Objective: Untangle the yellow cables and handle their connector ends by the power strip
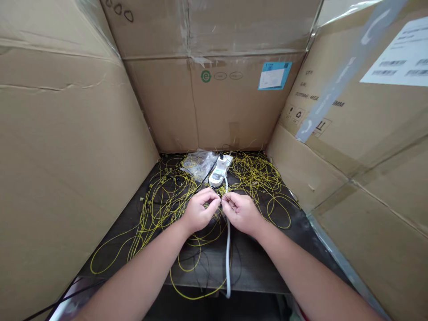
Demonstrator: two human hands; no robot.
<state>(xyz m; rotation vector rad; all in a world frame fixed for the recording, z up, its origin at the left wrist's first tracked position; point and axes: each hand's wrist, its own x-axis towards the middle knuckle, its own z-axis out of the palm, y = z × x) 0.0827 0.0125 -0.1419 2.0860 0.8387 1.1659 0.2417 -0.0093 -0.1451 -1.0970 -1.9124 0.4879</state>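
My left hand [201,209] and my right hand [241,213] meet fingertip to fingertip above the middle of the dark table. Each is closed in a pinch of thumb and forefinger. A thin wire seems to pass between the fingertips; its end is too small to make out. Around and beneath both hands lie tangled yellow wires [157,214], some with small pale connectors at their ends. Just beyond my fingers is a white power strip [217,177] with a plug in it. Its thick white cable [228,254] runs under my right fingers towards the front edge.
Cardboard walls stand on the left [67,156], at the back [167,102] and on the right [334,169]. A crumpled clear plastic bag [199,164] lies left of the power strip. More yellow wire [257,171] is heaped at the back right. The table's front edge [187,281] is close to me.
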